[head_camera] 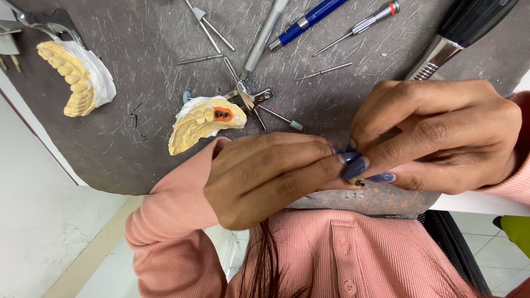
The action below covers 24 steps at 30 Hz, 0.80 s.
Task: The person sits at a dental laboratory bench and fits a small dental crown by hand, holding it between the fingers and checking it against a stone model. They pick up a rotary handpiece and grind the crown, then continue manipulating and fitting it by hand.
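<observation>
Nearest the camera, the left hand [265,176] and the right hand [436,138] meet fingertip to fingertip over the near edge of the scuffed dark grey work mat [138,138]. Both pinch narrowly around a tiny dark metal piece [359,181], which shows only as a small tip below the blue-painted nails; its shape is too small to tell. Pink ribbed sleeves cover both wrists. Just beyond the left hand lies a yellow plaster tooth model with an orange patch [201,121]. Beside it rests a small silver metal clamp [248,96]. Farther left sits a second yellow-and-white plaster jaw model [77,77]. At the far edge lie a blue pen-like tool [309,19] and thin metal burs [326,70].
</observation>
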Tool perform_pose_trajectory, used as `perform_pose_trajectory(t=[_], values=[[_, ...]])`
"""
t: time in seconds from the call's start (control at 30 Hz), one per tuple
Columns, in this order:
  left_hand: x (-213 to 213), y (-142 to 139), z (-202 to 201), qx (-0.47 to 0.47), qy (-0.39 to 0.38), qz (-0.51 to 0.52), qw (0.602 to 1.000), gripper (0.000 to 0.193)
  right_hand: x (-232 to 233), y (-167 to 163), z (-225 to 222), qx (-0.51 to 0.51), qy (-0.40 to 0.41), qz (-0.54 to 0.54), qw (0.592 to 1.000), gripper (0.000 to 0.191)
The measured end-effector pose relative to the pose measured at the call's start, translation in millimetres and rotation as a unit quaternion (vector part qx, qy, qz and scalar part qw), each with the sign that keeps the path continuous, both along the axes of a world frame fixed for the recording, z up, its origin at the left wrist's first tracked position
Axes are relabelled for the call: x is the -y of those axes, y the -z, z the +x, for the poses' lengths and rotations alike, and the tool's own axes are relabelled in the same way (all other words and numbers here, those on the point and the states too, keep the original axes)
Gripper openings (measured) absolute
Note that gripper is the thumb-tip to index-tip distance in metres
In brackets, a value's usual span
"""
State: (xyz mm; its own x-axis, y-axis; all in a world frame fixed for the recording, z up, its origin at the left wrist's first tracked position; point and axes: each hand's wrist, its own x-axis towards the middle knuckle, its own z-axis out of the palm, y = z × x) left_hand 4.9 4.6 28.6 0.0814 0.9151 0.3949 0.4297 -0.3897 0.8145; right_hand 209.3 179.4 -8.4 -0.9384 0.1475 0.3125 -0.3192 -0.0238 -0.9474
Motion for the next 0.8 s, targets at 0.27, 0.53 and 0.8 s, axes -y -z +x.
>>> perform_pose_trajectory(t=[0.27, 0.53, 0.8], values=[[-7, -16, 12, -0.072, -0.087, 0.05, 0.992, 0.022, 2, -1, -4, -0.02, -0.012, -0.016, 1.0, 0.018], [-3, -13, 10, -0.086, -0.077, 0.065, 0.991, 0.022, 0, 3, -1, -0.017, -0.024, -0.029, 0.999, 0.016], [-3, -2, 8, -0.114, -0.079, 0.118, 0.983, 0.021, 0, 4, 0, -0.018, -0.021, -0.036, 0.999, 0.015]])
